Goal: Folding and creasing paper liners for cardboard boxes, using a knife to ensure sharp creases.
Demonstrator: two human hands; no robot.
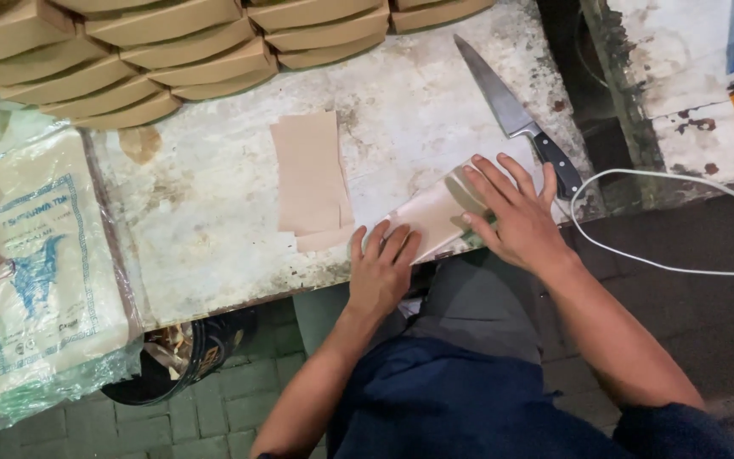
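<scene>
Two hands are down on one folded sheet of brown paper [431,217], which lies at the near edge of the worn table [214,246], right of the frame's centre. Your left hand [381,270] lies flat with fingers spread loosely, pressing the sheet's lower left corner. Your right hand [516,212] is spread wide across its right end, fingertips on the fold; neither hand pinches anything.

Judge this sheet as very light and thin, limp rather than stiff, easy to crease and easy to tear if you drag it over the rough tabletop. It will slide readily, so flat pressure with the palm holds it better than a fingertip. To lift it, take an edge or a corner between thumb and forefinger, best where it overhangs the table edge.

Just left of it, near the centre of the frame, lies a small stack of cut paper pieces [310,178]. A kitchen knife [516,119] rests at the upper right, its black handle just beside your right fingers. Folded cardboard boxes [172,51] fill the upper left.
</scene>
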